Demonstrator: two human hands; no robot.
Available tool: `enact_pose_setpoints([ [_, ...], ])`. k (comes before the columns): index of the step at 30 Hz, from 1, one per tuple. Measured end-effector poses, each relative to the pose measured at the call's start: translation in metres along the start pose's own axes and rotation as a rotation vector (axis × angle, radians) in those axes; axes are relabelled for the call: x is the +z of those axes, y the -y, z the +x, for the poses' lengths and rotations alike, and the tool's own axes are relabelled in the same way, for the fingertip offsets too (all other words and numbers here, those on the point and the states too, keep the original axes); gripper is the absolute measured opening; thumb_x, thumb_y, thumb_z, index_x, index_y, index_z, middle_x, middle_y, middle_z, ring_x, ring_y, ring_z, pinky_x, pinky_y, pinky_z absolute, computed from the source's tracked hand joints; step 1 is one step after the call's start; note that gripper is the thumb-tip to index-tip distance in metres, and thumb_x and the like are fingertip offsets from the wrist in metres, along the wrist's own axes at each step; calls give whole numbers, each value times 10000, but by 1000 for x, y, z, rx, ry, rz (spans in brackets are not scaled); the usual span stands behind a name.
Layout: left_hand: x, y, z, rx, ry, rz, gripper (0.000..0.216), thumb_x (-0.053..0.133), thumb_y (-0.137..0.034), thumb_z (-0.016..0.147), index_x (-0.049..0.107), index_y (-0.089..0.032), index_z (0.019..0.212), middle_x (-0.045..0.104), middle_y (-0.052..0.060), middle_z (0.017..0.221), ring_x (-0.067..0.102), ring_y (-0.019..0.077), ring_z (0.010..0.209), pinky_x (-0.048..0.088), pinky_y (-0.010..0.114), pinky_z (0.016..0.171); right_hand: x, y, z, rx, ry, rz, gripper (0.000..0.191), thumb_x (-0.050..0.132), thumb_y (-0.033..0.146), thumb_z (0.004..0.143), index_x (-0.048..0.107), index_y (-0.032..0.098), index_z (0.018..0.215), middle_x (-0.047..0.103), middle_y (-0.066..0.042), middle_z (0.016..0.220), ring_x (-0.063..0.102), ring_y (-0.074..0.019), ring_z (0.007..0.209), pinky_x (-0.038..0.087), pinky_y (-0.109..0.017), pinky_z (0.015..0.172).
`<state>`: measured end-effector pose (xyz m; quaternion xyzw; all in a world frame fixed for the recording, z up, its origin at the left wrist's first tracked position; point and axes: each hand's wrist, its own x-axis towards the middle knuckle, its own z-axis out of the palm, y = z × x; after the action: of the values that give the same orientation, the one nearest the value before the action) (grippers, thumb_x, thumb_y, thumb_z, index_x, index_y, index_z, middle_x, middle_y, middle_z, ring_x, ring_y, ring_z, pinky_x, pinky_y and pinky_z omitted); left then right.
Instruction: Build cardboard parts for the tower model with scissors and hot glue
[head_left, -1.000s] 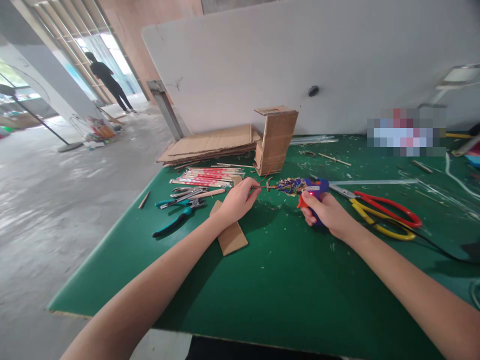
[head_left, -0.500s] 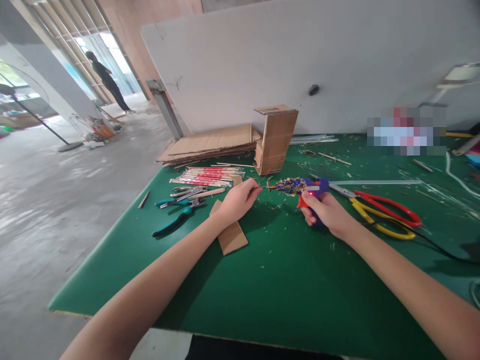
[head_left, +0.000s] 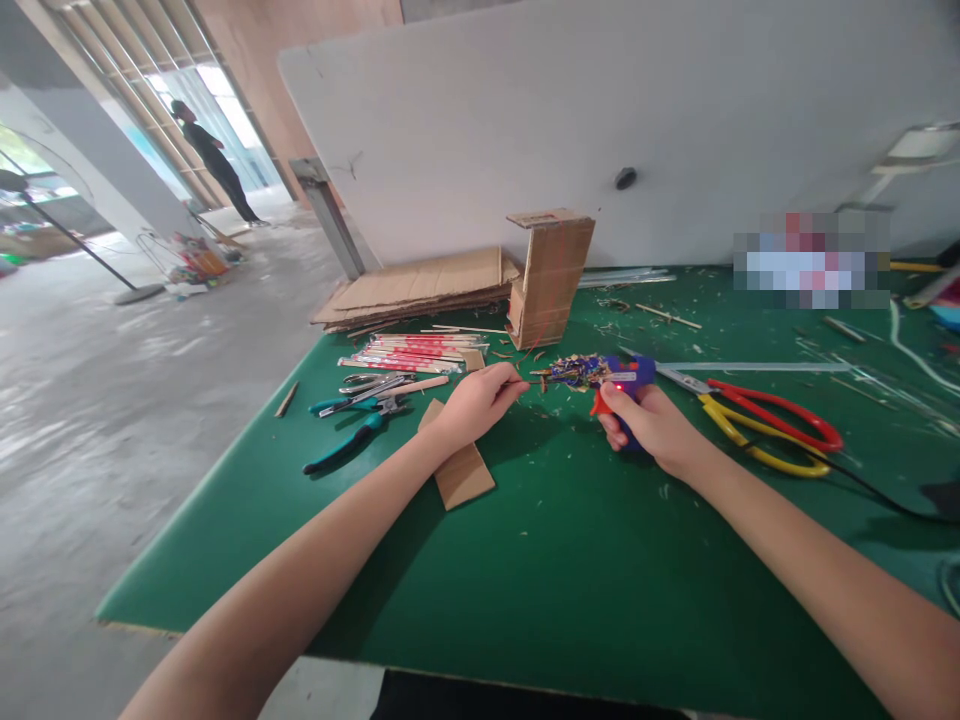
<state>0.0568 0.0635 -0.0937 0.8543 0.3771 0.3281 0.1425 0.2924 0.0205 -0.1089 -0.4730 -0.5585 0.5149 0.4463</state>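
My right hand (head_left: 649, 425) is wrapped round the grip of a blue hot glue gun (head_left: 634, 375) with an orange trigger and a lit red light. Scraps and dried glue cover its front end, and the nozzle points left. My left hand (head_left: 487, 400) is closed in a pinch on a thin reddish wire, its fingertips just short of the nozzle. A small brown bit shows at the nozzle tip; whether it touches the wire I cannot tell. Behind the hands stands a folded cardboard piece (head_left: 559, 280) with red wire along it. A flat cardboard strip (head_left: 465, 480) lies under my left wrist.
Teal-handled pliers (head_left: 349, 445) and wrapped sticks (head_left: 416, 352) lie left on the green table (head_left: 570, 590). Scissors (head_left: 780, 430) with red and yellow handles and a black cord (head_left: 877, 495) are at right. Cardboard sheets (head_left: 427, 285) lie behind. A person (head_left: 214, 160) stands far off.
My left hand has shifted slightly right, bringing its fingertips closer to the nozzle. My right hand and the glue gun have barely moved.
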Motion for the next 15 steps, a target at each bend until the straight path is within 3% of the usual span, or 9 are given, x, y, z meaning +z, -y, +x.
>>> enact_pose_setpoints([
  [15,-3,3,0,71,33,-75,226,430,-294,924,565,-165,797,602,29,773,556,127,742,440,248,692,-10,14,-7,-164,-61,-494,357,541,527,810,515,211,645,486,25,494,502,-145,463,433,-291,502],
])
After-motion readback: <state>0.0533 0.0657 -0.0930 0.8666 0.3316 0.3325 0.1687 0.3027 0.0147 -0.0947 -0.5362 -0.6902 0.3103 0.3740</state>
